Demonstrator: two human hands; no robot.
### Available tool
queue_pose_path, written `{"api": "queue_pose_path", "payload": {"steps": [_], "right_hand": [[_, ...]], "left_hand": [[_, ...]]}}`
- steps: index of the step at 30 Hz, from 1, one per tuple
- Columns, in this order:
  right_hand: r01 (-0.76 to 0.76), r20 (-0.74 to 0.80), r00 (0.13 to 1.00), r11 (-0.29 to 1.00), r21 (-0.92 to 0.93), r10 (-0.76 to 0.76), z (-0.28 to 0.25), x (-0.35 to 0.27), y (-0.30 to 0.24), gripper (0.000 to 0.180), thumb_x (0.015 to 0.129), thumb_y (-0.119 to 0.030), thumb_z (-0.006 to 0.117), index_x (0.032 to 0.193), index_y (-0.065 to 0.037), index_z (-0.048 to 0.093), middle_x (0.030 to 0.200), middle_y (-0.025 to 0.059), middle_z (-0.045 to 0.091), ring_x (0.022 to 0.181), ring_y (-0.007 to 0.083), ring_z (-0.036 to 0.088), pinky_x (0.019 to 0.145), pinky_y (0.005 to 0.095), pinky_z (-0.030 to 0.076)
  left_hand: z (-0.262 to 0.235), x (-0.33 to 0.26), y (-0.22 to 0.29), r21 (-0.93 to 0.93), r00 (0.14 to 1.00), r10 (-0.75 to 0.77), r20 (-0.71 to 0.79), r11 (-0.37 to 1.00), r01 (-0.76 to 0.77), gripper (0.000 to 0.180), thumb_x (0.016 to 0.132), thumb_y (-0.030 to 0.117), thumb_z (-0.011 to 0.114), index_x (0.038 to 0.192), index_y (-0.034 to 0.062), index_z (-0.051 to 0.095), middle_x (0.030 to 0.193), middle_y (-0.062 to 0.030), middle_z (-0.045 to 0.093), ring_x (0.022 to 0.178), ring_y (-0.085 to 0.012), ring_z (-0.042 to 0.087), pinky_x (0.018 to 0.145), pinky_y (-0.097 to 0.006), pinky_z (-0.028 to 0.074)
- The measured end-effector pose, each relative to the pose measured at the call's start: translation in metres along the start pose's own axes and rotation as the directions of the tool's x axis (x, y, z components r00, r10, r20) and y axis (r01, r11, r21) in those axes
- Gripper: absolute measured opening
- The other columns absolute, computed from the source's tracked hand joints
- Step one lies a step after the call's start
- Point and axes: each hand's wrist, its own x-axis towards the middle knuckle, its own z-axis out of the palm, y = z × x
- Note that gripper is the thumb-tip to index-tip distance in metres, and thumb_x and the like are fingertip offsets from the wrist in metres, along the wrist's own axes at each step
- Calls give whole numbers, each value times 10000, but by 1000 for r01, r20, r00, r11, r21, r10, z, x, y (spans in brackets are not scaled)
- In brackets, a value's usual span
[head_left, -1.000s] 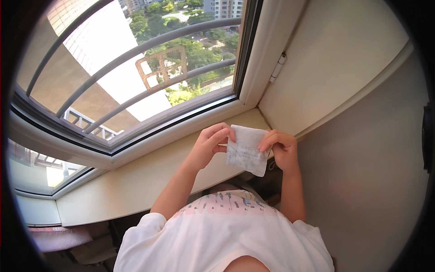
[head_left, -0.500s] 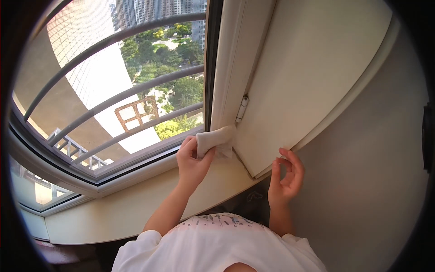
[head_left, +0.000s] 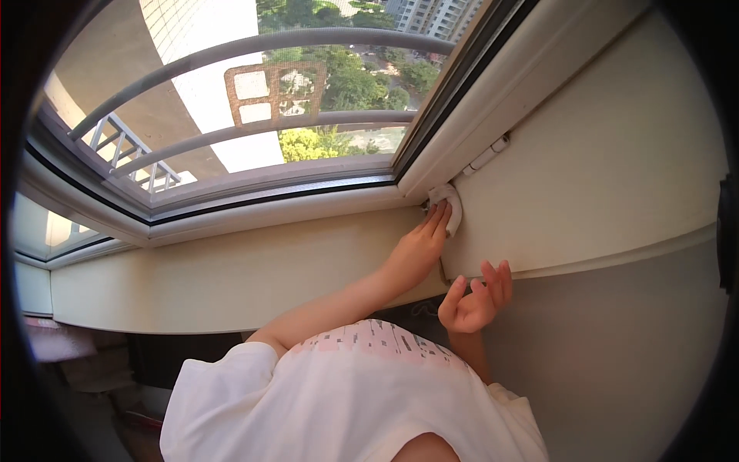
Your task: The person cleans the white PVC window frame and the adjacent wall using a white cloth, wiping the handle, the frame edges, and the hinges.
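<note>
Our left hand (head_left: 419, 250) presses a small folded white cloth (head_left: 449, 206) into the window-frame corner (head_left: 422, 202), right of centre; our right hand (head_left: 473, 296) hangs loosely open and empty below. We'd judge that firm fingertip pressure along the cream sill (head_left: 254, 266) cleans best.

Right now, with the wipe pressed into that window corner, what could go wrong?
1. The left hand pins the white wipe with fingertips only, right where the window frame meets the sill; it could slip out or snag on the small white latch just above.
2. The arm is stretched far forward, so a hard push might jam fingers against the frame.
3. The right hand hangs open, touching nothing, so there is little support if balance shifts.
</note>
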Motion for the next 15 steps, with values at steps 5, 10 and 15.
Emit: {"api": "queue_pose_path", "payload": {"steps": [5,10,15], "right_hand": [[-225,211,957,969,104,200,14,-20,-22,320,865,1,637,1176,-58,595,1372,166,584,1348,421,455,1089,461,378],[-484,355,835,868,109,421,32,-21,-38,348,877,-17,625,1225,-26,615,1425,196,547,1390,450,414,1122,486,337],[-519,400,809,842,144,430,13,-38,-36,350,883,-23,609,1233,-8,603,1419,222,545,1385,469,418,1125,507,322]], "left_hand": [[28,-14,-30,190,984,-165,69,970,149,576,854,21,541,1390,-143,407,1421,-310,465,1277,-411,524,1084,-441,437],[15,-17,-4,313,994,14,110,949,-48,567,836,79,545,1324,-194,447,1355,-325,500,1240,-447,521,1108,-473,400],[6,-63,23,-146,969,113,219,986,-82,403,861,99,529,1207,-104,566,1242,-276,592,1181,-422,557,1048,-426,435]]}}
